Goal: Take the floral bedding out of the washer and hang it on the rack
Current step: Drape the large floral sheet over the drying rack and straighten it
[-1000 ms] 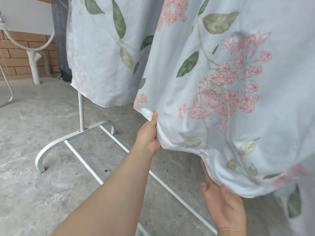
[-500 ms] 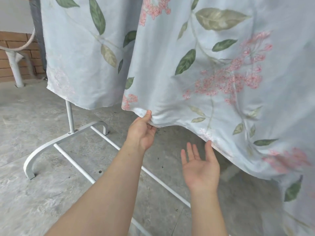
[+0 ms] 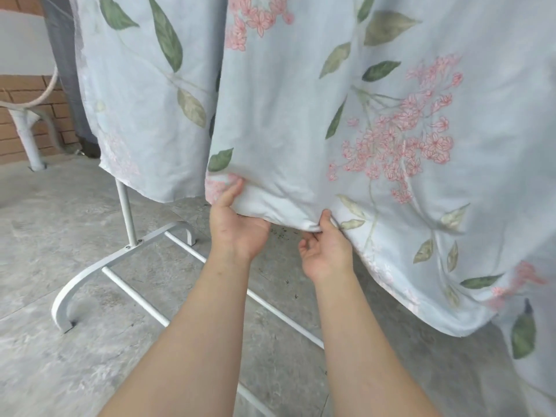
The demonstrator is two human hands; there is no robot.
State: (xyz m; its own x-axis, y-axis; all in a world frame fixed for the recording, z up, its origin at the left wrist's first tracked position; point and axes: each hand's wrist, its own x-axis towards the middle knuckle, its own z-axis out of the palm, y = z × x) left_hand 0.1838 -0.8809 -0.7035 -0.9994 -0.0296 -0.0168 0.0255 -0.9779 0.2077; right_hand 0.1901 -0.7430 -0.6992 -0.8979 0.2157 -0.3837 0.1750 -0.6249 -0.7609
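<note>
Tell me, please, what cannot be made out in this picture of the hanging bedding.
1. Top rail of the rack, head view: the floral bedding covers it and the upper edge cuts it off.
2. Fingers of the left hand, head view: behind the bedding's hem; only the thumb shows.
3. Dark grey cloth at the left, head view: mostly behind the bedding; its kind is unclear.
4. Washer: not in view.

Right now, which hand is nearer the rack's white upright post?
Left. The left hand grips the bedding hem just right of the post; the right hand holds the hem farther right.
</note>
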